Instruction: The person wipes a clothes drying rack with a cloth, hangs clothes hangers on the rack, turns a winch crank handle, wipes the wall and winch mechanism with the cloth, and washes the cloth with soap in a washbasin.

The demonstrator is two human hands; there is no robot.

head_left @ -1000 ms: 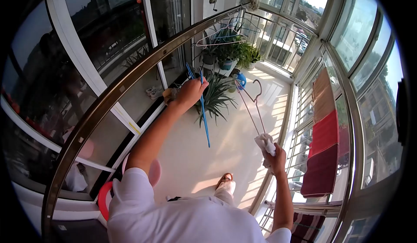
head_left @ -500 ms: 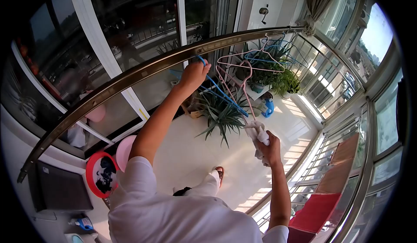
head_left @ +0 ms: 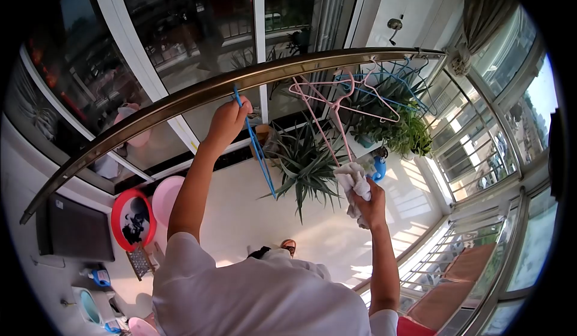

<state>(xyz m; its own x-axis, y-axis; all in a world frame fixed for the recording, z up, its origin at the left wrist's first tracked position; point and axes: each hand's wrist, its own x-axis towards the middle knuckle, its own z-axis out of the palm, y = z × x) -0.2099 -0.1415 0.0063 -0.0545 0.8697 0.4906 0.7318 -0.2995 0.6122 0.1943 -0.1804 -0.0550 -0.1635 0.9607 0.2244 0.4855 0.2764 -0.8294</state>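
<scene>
My left hand (head_left: 230, 120) is raised just under a brown metal drying rail (head_left: 180, 100). Its fingers are closed on the upper part of a blue clothes hanger (head_left: 258, 156), which hangs down almost edge-on from the rail. Lower and to the right, my right hand (head_left: 372, 206) grips a bunched white cloth (head_left: 354, 187). A pink hanger (head_left: 338, 120) on the rail reaches down to this cloth and touches it; whether the hand also holds the hanger is hidden. Another pink hanger (head_left: 380, 87) and several blue ones (head_left: 416, 78) hang farther along the rail.
Green potted plants (head_left: 305, 162) stand below the hangers, with a blue bottle (head_left: 378, 168) beside them. On the left are a red basin (head_left: 133, 218) with dark cloth in it, a pink basin (head_left: 165, 199) and a dark grey appliance (head_left: 75, 231). Railed windows line the right.
My left hand has moved left along the rail with the blue hanger, away from the pink ones, and the hanger now hangs more steeply. My right hand keeps its grip on the cloth.
</scene>
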